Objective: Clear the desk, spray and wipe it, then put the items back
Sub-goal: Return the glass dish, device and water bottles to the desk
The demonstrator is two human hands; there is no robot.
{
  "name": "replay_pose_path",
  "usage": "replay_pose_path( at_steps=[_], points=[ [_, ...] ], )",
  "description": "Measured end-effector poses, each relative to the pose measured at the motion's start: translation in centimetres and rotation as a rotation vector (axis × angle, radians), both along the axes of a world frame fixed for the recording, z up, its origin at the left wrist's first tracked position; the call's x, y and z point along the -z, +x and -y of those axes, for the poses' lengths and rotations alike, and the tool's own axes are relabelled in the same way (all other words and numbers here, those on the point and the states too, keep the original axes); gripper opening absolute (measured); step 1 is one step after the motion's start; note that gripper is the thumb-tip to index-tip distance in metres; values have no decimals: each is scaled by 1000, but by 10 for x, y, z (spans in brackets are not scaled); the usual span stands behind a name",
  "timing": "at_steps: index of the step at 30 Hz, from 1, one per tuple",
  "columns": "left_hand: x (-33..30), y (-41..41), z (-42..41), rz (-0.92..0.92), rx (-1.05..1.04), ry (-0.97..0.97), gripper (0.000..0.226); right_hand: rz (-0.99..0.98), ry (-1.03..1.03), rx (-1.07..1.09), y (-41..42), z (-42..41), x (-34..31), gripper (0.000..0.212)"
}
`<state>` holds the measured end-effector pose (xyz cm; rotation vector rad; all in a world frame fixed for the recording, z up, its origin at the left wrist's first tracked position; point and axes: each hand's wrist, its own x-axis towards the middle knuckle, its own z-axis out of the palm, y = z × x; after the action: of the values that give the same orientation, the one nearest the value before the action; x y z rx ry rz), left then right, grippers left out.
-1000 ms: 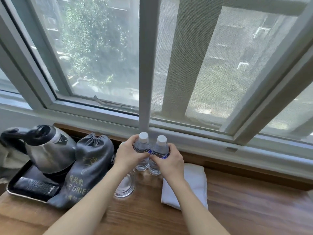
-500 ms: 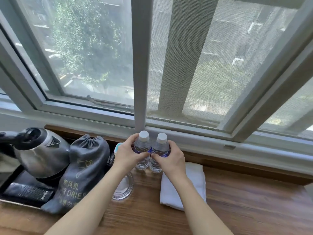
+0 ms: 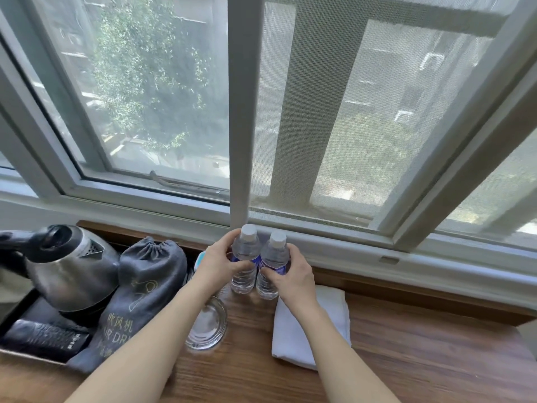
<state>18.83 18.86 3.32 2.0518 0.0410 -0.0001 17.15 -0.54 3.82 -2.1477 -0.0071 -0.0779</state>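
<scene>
Along the wooden bench (image 3: 406, 359) below the window, two water bottles (image 3: 245, 257) stand upright, touching side by side. Left hand (image 3: 216, 263) grips the left one, right hand (image 3: 293, 276) the right bottle, fingers (image 3: 271, 271) curled round each, long axes vertical.

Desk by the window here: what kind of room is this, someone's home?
More likely a hotel room: an electric kettle on a tray, a bagged hair dryer and two small water bottles by the window.
</scene>
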Motion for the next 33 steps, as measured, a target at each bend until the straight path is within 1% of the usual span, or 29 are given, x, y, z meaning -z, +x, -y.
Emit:
replay_pose_path(
  at_steps=[4, 10, 14, 16, 17, 19, 20, 23, 28, 33],
  points=[
    [0, 2, -2, -18, 24, -13, 77, -6, 10, -7, 2, 0, 1, 53],
    [4, -1, -5, -22, 54, -46, 76, -43, 33, -20, 2, 1, 3, 63],
    [9, -7, -8, -33, 45, -133, 86, -86, 68, -15, -2, 3, 7, 67],
    [11, -11, -9, -40, 17, -147, 91, -92, 91, 9, -4, 2, 9, 70],
    [12, -14, -9, -36, -12, -138, 92, -93, 103, 21, -5, 1, 10, 73],
    [15, -20, -8, -8, -93, -119, 92, -95, 114, 38, -7, -2, 13, 88],
    [16, -24, -7, 6, -125, -110, 90, -93, 120, 45, -7, -3, 15, 92],
    [21, -30, -1, 32, -162, -78, 82, -108, 166, 65, -7, -4, 22, 91],
    [28, -28, 8, 15, -159, -59, 79, -124, 162, 64, -2, -4, 27, 78],
    [36, -23, 6, 7, -140, 22, 73, -155, 192, 74, -1, -6, 30, 78]
  ],
)
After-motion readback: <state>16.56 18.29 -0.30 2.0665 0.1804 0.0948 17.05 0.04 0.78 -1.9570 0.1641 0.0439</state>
